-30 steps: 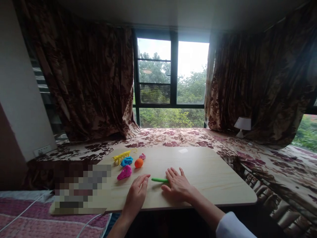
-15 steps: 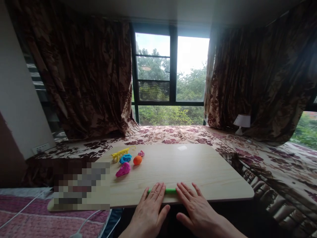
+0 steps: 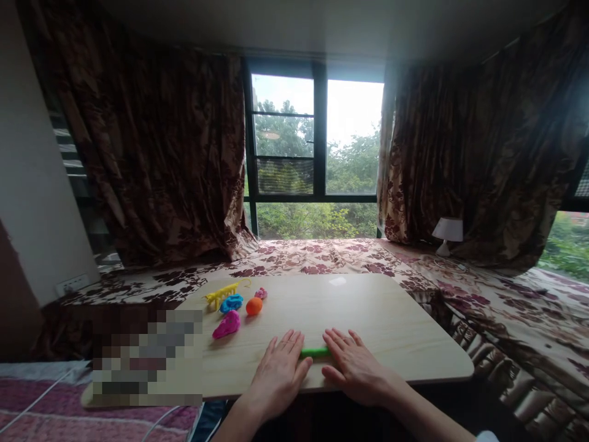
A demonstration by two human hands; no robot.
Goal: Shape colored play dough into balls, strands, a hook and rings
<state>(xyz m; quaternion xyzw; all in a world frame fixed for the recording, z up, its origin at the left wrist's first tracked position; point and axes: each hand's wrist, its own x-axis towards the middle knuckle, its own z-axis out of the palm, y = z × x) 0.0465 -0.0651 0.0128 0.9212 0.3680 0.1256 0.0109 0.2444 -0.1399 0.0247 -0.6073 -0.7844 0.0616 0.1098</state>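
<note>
A thin green roll of modelling clay point(image 3: 315, 352) lies near the front edge of the wooden tabletop point(image 3: 391, 325). My left hand point(image 3: 280, 367) rests flat over its left end, fingers stretched forward. Over the right end lies my right hand point(image 3: 352, 361), also flat with its fingers a little apart. Only the middle of the roll shows between the hands; both ends are hidden under the palms. Further off to the left are an orange ball point(image 3: 254, 306), a magenta lump point(image 3: 226, 325), a blue clay piece point(image 3: 231, 302) and a small pink piece point(image 3: 261, 293).
Behind the blue piece stands a yellow clay animal figure point(image 3: 223, 294) with a curled tail. A blurred-out patch point(image 3: 151, 356) covers the table's left end. Beyond the table lies a flowered cover point(image 3: 317, 255), with a small white lamp point(image 3: 448, 232) at the right.
Both hands have slid forward over the tabletop, away from the front edge, and the green roll has moved slightly with them. The view has tilted up a little.
</note>
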